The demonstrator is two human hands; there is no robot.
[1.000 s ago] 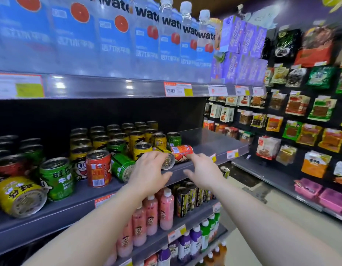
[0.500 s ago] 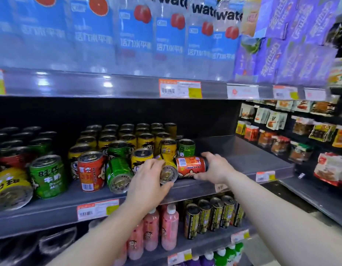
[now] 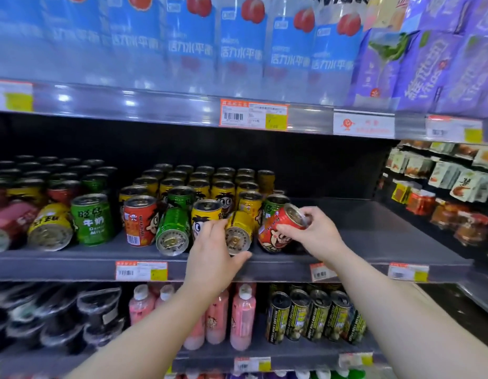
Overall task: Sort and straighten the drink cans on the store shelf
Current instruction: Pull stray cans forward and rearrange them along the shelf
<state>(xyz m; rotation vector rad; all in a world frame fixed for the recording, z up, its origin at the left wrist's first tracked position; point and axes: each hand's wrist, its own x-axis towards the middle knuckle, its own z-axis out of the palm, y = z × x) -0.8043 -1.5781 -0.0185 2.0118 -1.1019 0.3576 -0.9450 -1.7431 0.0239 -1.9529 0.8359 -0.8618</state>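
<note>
We find the right hand (image 3: 314, 233) pinching the rim end of a red can (image 3: 281, 228), which leans tilted near the front of the middle shelf (image 3: 360, 258), its base apparently on the shelf floor. The left hand (image 3: 214, 255) curls around a yellow can (image 3: 237, 232) lying on its side just left of the red one, thumb under its near end. By our reading, the job is barely begun: both cans are mid-correction and neither stands upright. Further left, a green can (image 3: 173, 232) and another yellow can (image 3: 52, 228) lie toppled with bases facing us, and colours mingle along the front row (an upright red can (image 3: 139, 220) and an upright green can (image 3: 91, 218) sit among yellows). Behind, the ranks of yellow cans (image 3: 207, 184) stand orderly. The cans are short, ribbed metal cylinders with glossy printed sleeves and bright recessed ends; the shelf is matte grey with a clear plastic price rail (image 3: 264, 270) carrying paper tags
</note>
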